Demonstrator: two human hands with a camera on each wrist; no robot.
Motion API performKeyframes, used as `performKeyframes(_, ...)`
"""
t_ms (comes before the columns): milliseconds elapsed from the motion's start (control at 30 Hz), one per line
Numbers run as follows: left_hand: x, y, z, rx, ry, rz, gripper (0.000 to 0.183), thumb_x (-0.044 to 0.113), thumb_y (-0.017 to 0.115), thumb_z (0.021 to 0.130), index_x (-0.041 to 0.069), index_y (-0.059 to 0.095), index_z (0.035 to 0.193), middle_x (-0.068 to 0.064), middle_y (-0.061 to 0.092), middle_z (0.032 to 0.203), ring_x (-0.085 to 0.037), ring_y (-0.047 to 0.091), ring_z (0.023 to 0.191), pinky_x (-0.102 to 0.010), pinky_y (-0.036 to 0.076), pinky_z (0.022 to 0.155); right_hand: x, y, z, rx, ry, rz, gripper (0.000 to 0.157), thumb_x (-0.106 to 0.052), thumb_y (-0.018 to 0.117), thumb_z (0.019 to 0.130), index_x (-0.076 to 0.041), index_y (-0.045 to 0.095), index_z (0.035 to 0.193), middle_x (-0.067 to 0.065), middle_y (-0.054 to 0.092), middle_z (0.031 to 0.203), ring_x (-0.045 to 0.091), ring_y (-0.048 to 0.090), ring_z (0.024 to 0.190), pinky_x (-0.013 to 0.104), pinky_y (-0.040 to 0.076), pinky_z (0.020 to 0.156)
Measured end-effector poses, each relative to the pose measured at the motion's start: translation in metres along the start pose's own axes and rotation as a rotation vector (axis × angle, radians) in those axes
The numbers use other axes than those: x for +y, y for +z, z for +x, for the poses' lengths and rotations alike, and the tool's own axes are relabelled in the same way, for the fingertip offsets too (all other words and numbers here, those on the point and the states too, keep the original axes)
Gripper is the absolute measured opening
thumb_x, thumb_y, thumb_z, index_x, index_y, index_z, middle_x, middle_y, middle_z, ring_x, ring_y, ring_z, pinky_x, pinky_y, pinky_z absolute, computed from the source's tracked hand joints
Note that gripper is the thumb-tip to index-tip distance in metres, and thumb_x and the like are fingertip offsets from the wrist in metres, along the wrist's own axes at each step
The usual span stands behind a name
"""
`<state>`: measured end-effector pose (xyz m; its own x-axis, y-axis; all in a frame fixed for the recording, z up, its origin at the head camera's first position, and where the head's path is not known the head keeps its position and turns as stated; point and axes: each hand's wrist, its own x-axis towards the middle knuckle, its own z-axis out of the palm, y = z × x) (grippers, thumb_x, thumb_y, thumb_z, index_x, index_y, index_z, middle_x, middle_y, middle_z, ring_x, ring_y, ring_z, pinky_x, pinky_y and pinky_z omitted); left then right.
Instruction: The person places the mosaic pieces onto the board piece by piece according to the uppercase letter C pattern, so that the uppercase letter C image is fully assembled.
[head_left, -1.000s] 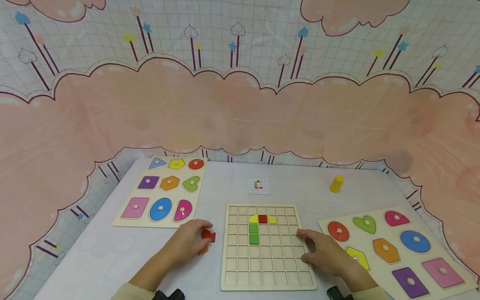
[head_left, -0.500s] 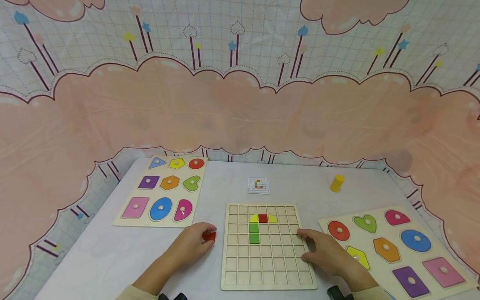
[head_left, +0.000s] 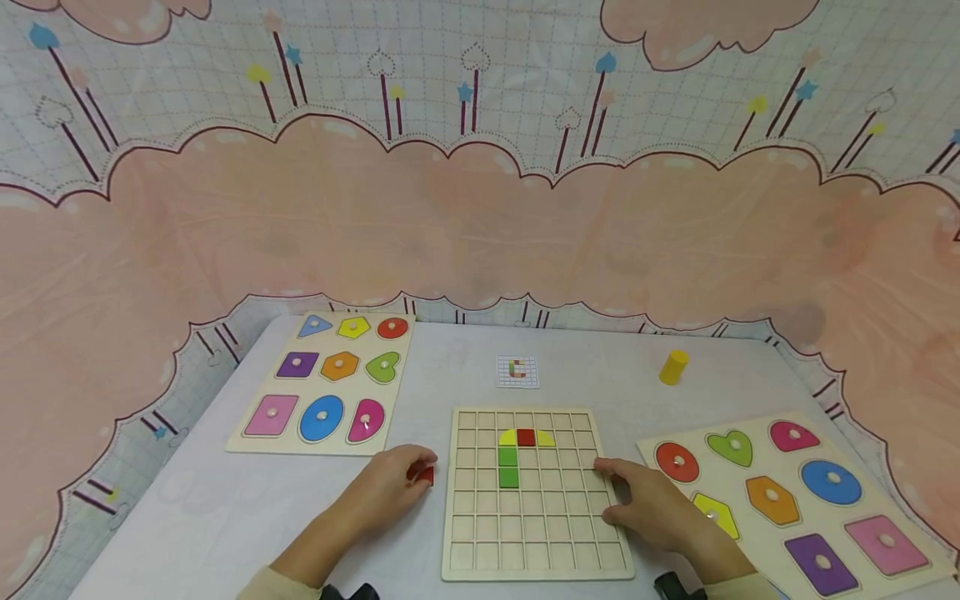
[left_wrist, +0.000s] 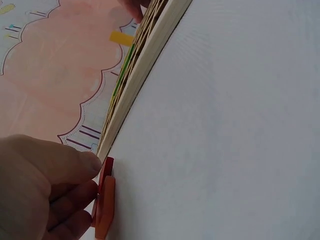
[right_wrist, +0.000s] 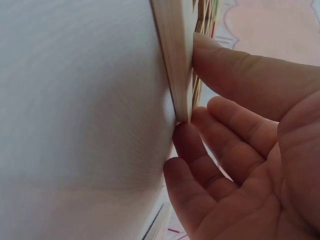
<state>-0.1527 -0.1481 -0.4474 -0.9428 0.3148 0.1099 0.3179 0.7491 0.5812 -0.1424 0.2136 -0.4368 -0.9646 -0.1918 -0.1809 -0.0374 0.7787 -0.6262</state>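
On the table's left half, my left hand (head_left: 390, 485) bends over a small red tile (head_left: 427, 474), thumb and fingers at it. The left wrist view shows an orange tile (left_wrist: 105, 207) lying against that red tile, with fingertips behind them. The wooden grid board (head_left: 536, 542) lies in the middle. Along its top row of inlays are a yellow quarter-round tile (head_left: 507, 437), a red square tile (head_left: 527, 437) and another yellow tile (head_left: 545, 438); two green tiles (head_left: 507, 467) run down below. My right hand (head_left: 645, 504) holds the board's right edge, thumb on top, fingers against its side.
A small pattern card (head_left: 517, 372) lies behind the grid board. To the left is a knob puzzle board (head_left: 315, 396); another knob puzzle board (head_left: 757, 550) lies at right, partly under the right forearm. A yellow cylinder (head_left: 673, 367) stands at the back right.
My left hand has shifted slightly right and drawn in around the tiles; the orange tile and most of the red are now hidden in the head view. The right hand stays put.
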Motion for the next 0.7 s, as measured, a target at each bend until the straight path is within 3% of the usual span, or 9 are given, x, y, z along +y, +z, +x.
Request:
performKeyframes(333,0.0028,0.0044,0.0055,-0.027,-0.001,0.036,0.027,0.003,0.078,0.084,0.000,0.070,0.109,-0.005,0.067,0.099,-0.018,0.060,0.088,-0.042,0.056,0.085,0.0001,0.0007,-0.0006,0.000,-0.001,0.001,0.061,-0.007,0.084,0.076,-0.010,0.063,0.133,0.008,0.064,0.128,0.032,0.054,0.125,0.053,0.042,0.104)
performKeyframes(567,0.0058,0.0054,0.0062,-0.036,0.006,0.078,0.027,0.011,0.079,0.084,0.002,0.070,0.108,0.003,0.060,0.089,-0.013,0.052,0.082,-0.034,0.054,0.077,-0.0008,0.0002,-0.0006,-0.001,0.001,-0.005,0.061,-0.007,0.084,0.076,-0.010,0.063,0.133,0.009,0.064,0.129,0.032,0.054,0.126,0.054,0.042,0.104)
performKeyframes(700,0.0045,0.0006,0.0046,-0.079,0.026,0.071,0.027,0.009,0.078,0.085,0.002,0.070,0.110,0.003,0.061,0.091,-0.014,0.051,0.085,-0.033,0.053,0.077,-0.0009,-0.0007,-0.0010,-0.002,0.000,-0.008,0.061,-0.007,0.084,0.076,-0.011,0.063,0.133,0.008,0.064,0.128,0.032,0.054,0.125,0.054,0.042,0.104)
